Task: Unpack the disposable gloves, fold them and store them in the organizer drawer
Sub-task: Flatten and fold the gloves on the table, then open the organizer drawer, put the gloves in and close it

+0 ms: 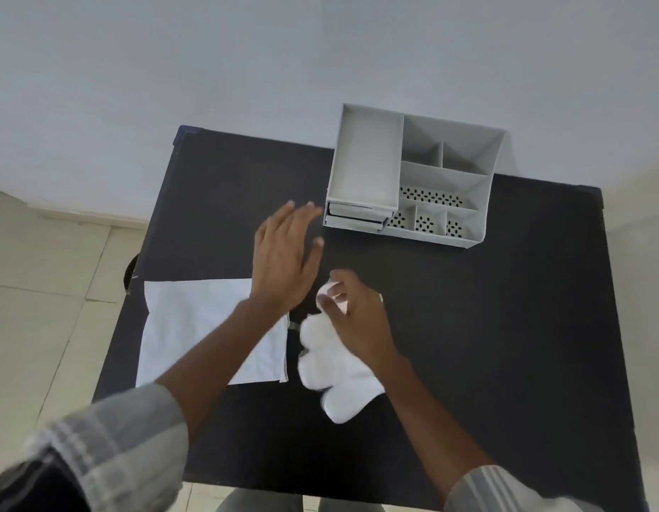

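Note:
White disposable gloves (333,367) lie in a loose bunch on the black table (486,327), finger shapes pointing toward me. My right hand (357,315) rests on their far end, fingers curled around a fold of glove. My left hand (285,256) hovers open with fingers spread, above the table just left of the organizer. The grey organizer (413,179) stands at the table's far right; its low drawers (355,216) at the front left look closed. A flat white plastic packet (195,327) lies left of the gloves, partly under my left forearm.
The organizer has a large tray compartment and several smaller compartments, some with perforated floors. The table's left edge drops to a tiled floor (43,290). A pale wall (246,68) rises behind the table. A dark round object (130,275) shows at the table's left edge.

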